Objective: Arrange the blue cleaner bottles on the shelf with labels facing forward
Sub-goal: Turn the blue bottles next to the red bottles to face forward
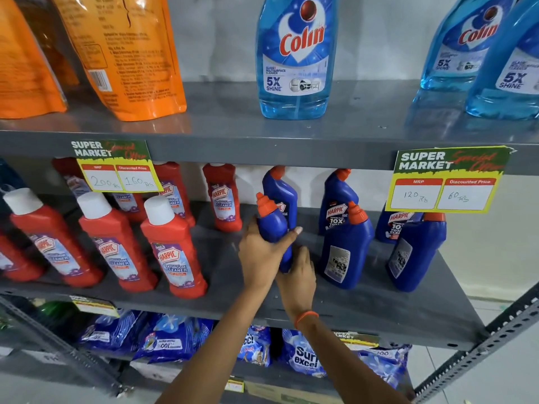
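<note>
Two hands grip blue bottle (272,228) | orange cap | label hidden

Head view looks forward and down, close at the shelf (364,310).

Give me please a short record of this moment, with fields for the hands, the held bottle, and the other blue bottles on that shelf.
left hand: wraps the held blue bottle from the left
right hand: grips its lower part
held blue bottle: orange cap up, label not visible
front blue bottles: two, back labels toward the camera
rear blue bottles: Harpic labels facing forward
middle shelf: grey, also holds red bottles at left
</note>
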